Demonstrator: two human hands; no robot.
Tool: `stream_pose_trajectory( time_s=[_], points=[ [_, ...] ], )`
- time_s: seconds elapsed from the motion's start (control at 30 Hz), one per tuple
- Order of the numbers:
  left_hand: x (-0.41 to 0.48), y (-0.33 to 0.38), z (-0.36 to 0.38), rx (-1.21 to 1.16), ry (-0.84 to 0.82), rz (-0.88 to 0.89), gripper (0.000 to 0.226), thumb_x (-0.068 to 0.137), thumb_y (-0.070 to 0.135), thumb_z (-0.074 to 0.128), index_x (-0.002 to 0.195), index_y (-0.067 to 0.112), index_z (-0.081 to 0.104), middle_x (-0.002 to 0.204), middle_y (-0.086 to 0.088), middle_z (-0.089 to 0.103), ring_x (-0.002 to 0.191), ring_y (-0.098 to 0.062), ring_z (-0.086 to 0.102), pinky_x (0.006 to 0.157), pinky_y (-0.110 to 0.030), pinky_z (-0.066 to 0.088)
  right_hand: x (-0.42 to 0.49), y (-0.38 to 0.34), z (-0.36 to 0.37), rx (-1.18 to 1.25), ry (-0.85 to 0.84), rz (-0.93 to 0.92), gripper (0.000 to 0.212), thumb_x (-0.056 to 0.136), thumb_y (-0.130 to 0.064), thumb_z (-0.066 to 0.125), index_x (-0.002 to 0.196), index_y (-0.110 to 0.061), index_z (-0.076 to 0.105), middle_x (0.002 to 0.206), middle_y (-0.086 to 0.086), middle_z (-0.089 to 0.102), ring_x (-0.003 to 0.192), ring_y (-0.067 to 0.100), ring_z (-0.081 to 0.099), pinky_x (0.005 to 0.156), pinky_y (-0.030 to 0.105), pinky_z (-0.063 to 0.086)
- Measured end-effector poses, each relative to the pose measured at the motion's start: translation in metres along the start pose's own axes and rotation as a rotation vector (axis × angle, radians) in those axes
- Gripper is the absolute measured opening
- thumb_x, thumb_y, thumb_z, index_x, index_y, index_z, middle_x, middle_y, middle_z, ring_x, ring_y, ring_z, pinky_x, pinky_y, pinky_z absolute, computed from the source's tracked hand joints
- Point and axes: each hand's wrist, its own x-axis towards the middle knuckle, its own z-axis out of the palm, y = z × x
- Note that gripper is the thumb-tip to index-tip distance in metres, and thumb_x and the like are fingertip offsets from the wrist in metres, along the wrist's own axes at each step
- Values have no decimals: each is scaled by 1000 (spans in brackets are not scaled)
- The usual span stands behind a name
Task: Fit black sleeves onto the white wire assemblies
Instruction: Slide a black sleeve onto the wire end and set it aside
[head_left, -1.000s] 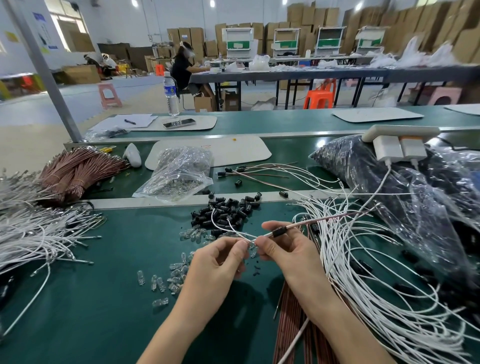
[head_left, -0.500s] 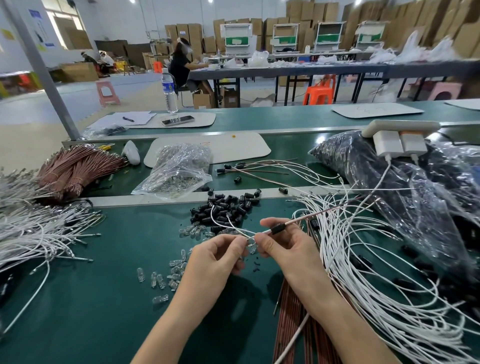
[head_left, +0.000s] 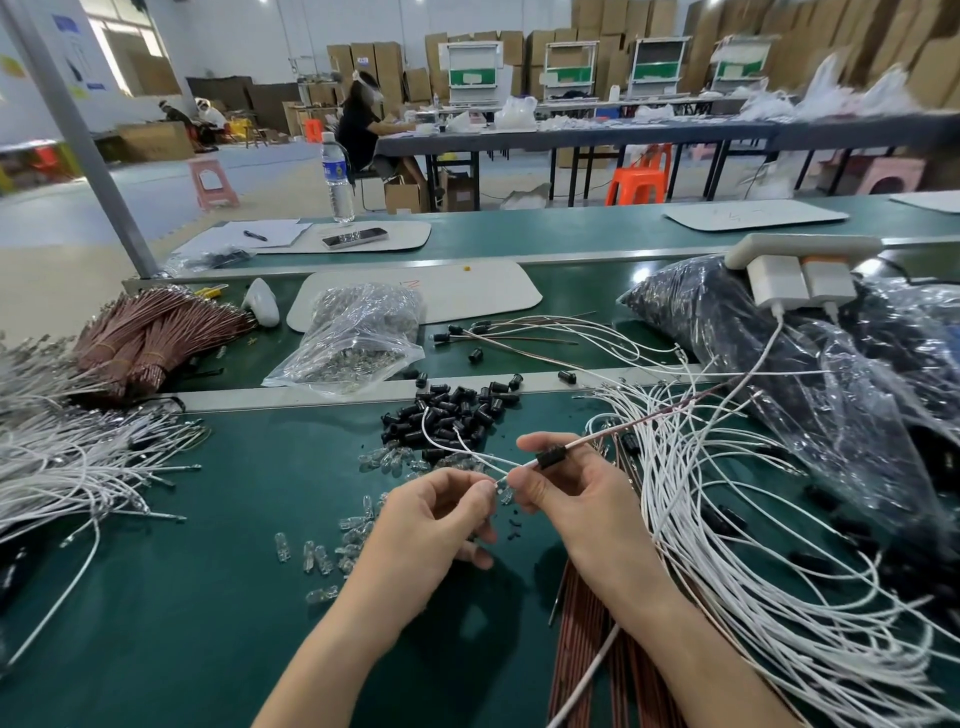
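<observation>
1. Left hand (head_left: 441, 525): thumb and forefinger are closed in a pinch on the thin end of a wire (head_left: 597, 440); the other fingers are curled beneath.
2. Right hand (head_left: 576, 499): thumb and forefinger are clamped on the same wire, just beside the left fingertips.
3. Black sleeve (head_left: 550, 458): threaded on the held wire, sitting directly above the right thumb. From there the wire runs up and to the right.
4. A small clear piece shows between the two pinches; whether it is joined to the wire cannot be told.
5. Heap of black sleeves (head_left: 447, 410): loose on the green table (head_left: 208, 597), beyond the hands.
6. Clear bulbs (head_left: 332, 551): scattered on the table left of the left hand.
7. White wires (head_left: 727, 545): a tangled mass right of the right hand; a second bundle (head_left: 62, 462) lies at the far left.
8. Brown wires (head_left: 587, 623): partly under the right forearm.
9. Clear bag (head_left: 358, 332) and dark bag (head_left: 779, 364): at the back of the table, the dark one on the right.
</observation>
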Motion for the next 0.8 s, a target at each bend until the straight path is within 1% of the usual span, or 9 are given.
stream_pose_trajectory(
  time_s=[0.17, 0.3, 0.4, 0.47, 0.57, 0.67, 0.73, 0.77, 0.8],
  points=[
    [0, -1, 1, 41, -7, 11, 13, 97, 19, 64, 92, 10, 73, 75, 0, 69, 68, -15, 68, 58, -25, 57, 0, -2, 1, 2, 6, -16, 23, 83, -21, 80, 102, -30, 70, 79, -5, 74, 72, 6, 68, 72, 15, 52],
    [0, -1, 3, 54, -10, 23, 15, 99, 17, 60, 92, 10, 71, 73, 4, 68, 66, -15, 67, 59, -26, 57, -1, -4, 2, 42, 22, -27, 28, 76, -32, 80, 101, -40, 71, 79, -3, 74, 72, 7, 69, 72, 14, 52],
    [0, -1, 5, 72, -4, 36, 15, 101, 18, 58, 94, 10, 69, 74, 6, 68, 66, -15, 67, 60, -27, 58, -1, -4, 3, 69, 28, -25, 31, 77, -31, 82, 101, -46, 71, 80, 0, 74, 73, 9, 70, 73, 14, 52],
    [0, -1, 4, 76, -2, 41, 14, 100, 18, 59, 95, 10, 70, 75, 6, 68, 66, -15, 67, 60, -28, 58, -1, -3, 2, 79, 32, -21, 32, 78, -29, 82, 103, -46, 71, 80, 1, 75, 73, 10, 71, 73, 14, 52],
    [0, -1, 3, 92, 2, 50, 13, 99, 19, 61, 95, 12, 71, 76, 5, 70, 67, -15, 68, 61, -29, 59, -1, -3, 1, 85, 27, -9, 36, 77, -31, 82, 109, -41, 71, 79, 2, 75, 74, 11, 72, 74, 12, 52],
    [-1, -1, 4, 110, 3, 73, 14, 100, 19, 59, 95, 12, 70, 74, 7, 69, 66, -15, 67, 61, -29, 59, 0, -3, 1, 97, 25, 5, 47, 75, -33, 82, 119, -36, 67, 78, 4, 75, 73, 11, 72, 75, 12, 52],
    [-2, -2, 5, 141, 17, 119, 15, 101, 21, 57, 95, 13, 68, 72, 5, 68, 64, -14, 67, 61, -27, 57, 1, -2, 2, 151, 21, 27, 56, 73, -33, 83, 126, -33, 63, 79, 5, 75, 76, 12, 72, 77, 15, 54],
    [-3, -1, 6, 159, 31, 147, 15, 102, 22, 56, 94, 15, 67, 71, 4, 68, 63, -15, 66, 60, -25, 56, 1, -2, 2, 187, 9, 42, 58, 74, -33, 83, 127, -31, 63, 82, 6, 76, 79, 14, 73, 79, 17, 55],
    [-3, -2, 6, 177, 51, 174, 15, 102, 23, 55, 93, 17, 67, 70, 3, 68, 63, -15, 66, 60, -25, 55, 0, -1, 3, 210, -13, 56, 54, 74, -34, 83, 125, -30, 65, 87, 7, 77, 82, 15, 73, 80, 19, 56]
  ],
)
